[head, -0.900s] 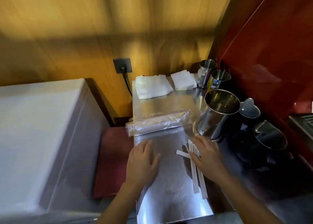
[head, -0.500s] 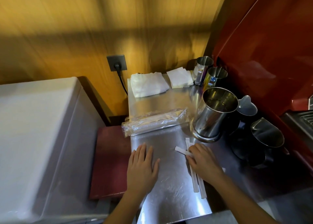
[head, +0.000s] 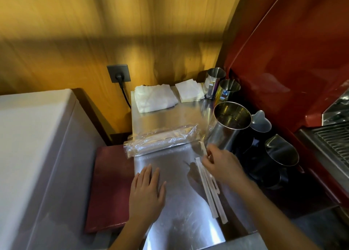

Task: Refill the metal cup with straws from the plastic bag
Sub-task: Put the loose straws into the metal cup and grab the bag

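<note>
A large metal cup [head: 229, 125] stands on the steel counter [head: 181, 202], tilted in view, its inside dark. A clear plastic bag [head: 160, 138] lies across the counter to the cup's left. Several paper-wrapped straws [head: 209, 189] lie on the counter below the cup. My right hand [head: 221, 163] is lifted just in front of the cup's base, fingers pinched on the top end of one straw. My left hand [head: 146, 191] lies flat on the counter, fingers apart, holding nothing.
Two small metal cups [head: 221, 85] stand at the back right beside folded white cloths [head: 154, 98] and napkins [head: 189, 92]. Dark pitchers [head: 279, 155] crowd the right, below a red machine [head: 292, 51]. A white appliance [head: 37, 155] and a dark red board [head: 111, 183] lie left.
My right hand has risen from lying on the straws and moved up towards the cup's base, pinching a straw's end. My left hand stays flat on the counter.
</note>
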Action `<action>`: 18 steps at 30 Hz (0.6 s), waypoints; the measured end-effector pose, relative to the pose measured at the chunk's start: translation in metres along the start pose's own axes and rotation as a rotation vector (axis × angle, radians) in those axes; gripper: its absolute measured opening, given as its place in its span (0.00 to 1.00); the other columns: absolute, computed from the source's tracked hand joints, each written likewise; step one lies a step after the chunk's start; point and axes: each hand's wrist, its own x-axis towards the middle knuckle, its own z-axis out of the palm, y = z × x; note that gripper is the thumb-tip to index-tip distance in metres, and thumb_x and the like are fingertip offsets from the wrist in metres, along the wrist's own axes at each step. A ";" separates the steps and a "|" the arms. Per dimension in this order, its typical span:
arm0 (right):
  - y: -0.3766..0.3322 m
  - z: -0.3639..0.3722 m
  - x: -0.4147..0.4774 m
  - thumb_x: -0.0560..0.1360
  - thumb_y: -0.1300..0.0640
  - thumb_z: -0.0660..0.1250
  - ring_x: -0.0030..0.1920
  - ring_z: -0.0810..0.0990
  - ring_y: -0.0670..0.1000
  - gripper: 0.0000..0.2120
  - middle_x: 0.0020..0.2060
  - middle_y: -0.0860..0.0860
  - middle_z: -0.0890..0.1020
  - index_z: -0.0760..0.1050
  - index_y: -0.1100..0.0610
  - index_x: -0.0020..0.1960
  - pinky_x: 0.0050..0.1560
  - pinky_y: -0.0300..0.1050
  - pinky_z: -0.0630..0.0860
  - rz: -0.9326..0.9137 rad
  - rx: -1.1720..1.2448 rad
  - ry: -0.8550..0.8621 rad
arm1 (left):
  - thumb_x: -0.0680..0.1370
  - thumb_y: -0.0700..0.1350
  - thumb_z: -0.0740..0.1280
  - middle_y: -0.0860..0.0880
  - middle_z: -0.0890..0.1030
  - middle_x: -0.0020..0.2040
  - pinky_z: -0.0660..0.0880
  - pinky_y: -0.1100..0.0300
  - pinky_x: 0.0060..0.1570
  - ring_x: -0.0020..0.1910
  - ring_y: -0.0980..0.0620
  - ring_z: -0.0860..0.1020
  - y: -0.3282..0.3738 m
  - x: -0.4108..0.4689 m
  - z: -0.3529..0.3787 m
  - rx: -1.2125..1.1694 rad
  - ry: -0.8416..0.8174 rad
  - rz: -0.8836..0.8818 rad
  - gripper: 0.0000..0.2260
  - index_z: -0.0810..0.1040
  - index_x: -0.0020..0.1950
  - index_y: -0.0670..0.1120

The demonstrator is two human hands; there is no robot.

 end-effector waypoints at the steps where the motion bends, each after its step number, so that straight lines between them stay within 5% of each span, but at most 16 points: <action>1: -0.007 -0.013 0.002 0.74 0.53 0.61 0.38 0.78 0.63 0.06 0.35 0.59 0.80 0.66 0.54 0.42 0.36 0.47 0.67 0.004 0.045 0.034 | 0.75 0.53 0.56 0.40 0.79 0.60 0.71 0.44 0.60 0.61 0.41 0.76 0.000 0.000 0.000 -0.001 -0.010 -0.001 0.22 0.77 0.60 0.42; 6: -0.036 -0.075 0.006 0.73 0.56 0.63 0.36 0.77 0.61 0.07 0.32 0.60 0.79 0.69 0.60 0.43 0.39 0.55 0.75 0.022 0.265 0.186 | 0.79 0.58 0.45 0.40 0.79 0.60 0.71 0.44 0.60 0.62 0.41 0.75 0.002 -0.001 -0.004 -0.020 -0.035 -0.027 0.29 0.77 0.61 0.42; 9: -0.046 -0.101 0.002 0.73 0.60 0.64 0.31 0.76 0.49 0.03 0.29 0.54 0.77 0.71 0.60 0.42 0.36 0.44 0.72 -0.061 0.387 0.408 | 0.79 0.59 0.42 0.40 0.79 0.60 0.71 0.44 0.61 0.61 0.41 0.76 0.002 -0.001 -0.005 -0.036 -0.046 -0.042 0.32 0.77 0.60 0.41; 13: -0.044 -0.120 0.007 0.74 0.56 0.61 0.30 0.73 0.50 0.07 0.30 0.52 0.77 0.71 0.61 0.45 0.30 0.37 0.67 -0.111 0.433 0.714 | 0.79 0.59 0.41 0.40 0.80 0.59 0.72 0.44 0.60 0.61 0.41 0.76 0.002 -0.001 -0.006 -0.037 -0.053 -0.049 0.32 0.78 0.60 0.41; 16: -0.032 -0.117 0.020 0.75 0.56 0.60 0.32 0.73 0.54 0.08 0.33 0.53 0.76 0.70 0.61 0.48 0.33 0.46 0.66 -0.040 0.247 0.704 | 0.79 0.59 0.40 0.40 0.80 0.59 0.72 0.44 0.59 0.60 0.41 0.77 0.004 -0.001 -0.009 -0.047 -0.067 -0.054 0.33 0.78 0.59 0.41; 18: -0.021 -0.111 0.030 0.75 0.57 0.61 0.38 0.75 0.61 0.07 0.37 0.59 0.77 0.70 0.61 0.48 0.38 0.50 0.68 0.060 0.014 0.529 | 0.79 0.59 0.40 0.40 0.80 0.59 0.73 0.44 0.59 0.60 0.41 0.77 0.004 -0.001 -0.011 -0.049 -0.076 -0.056 0.33 0.78 0.59 0.41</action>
